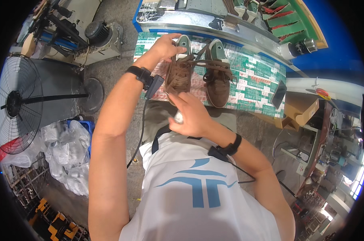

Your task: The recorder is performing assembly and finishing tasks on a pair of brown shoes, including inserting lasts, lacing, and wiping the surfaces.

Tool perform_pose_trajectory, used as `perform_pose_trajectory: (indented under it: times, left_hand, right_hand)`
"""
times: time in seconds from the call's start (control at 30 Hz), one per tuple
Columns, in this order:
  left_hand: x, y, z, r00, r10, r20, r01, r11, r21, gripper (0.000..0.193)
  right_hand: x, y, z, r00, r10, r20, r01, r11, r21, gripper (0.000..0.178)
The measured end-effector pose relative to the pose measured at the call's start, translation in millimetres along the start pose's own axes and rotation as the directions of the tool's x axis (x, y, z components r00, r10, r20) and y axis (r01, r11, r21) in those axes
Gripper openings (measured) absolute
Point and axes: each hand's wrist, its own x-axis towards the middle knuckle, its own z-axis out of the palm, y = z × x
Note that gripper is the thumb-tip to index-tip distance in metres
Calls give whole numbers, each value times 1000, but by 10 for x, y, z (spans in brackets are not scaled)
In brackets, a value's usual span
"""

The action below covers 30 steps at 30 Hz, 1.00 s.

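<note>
Two brown lace-up shoes lie side by side on a bench top wrapped in green-and-white printed tape, toes toward me. My left hand grips the left shoe by its heel, with the thumb at the collar. At that shoe's toe, my right hand reaches out its index finger. A small whitish object, partly hidden and blurred, sits between its thumb and curled fingers. The right shoe rests untouched, its loose brown laces trailing across toward the left shoe. Greenish insoles show inside both shoes.
A dark phone-like slab lies at the right end of the taped bench. Beyond it runs a metal-edged conveyor with more shoes. A standing fan and clear plastic bags are at left, a cardboard box at right.
</note>
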Motion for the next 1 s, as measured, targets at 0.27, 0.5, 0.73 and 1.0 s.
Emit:
perform_pose_trajectory:
  times: [0.27, 0.5, 0.73, 1.0]
  left_hand:
    - [101, -34, 39, 997, 27, -69, -24, 998, 50, 78]
    - [65, -19, 49, 998, 4, -60, -4, 1000, 4, 77]
    - [83, -111, 64, 996, 26, -85, -30, 999, -45, 73]
    - [129, -132, 66, 994, 58, -94, -56, 998, 20, 72]
  right_hand:
    - [-399, 14, -133, 998, -32, -63, 37, 996, 86, 79]
    - [45, 431, -85, 927, -5, -375, -46, 991, -128, 76]
    - [188, 636, -74, 930, 9, -368, -60, 990, -126, 73]
    - [-331, 368, -271, 973, 85, -213, -128, 973, -193, 76]
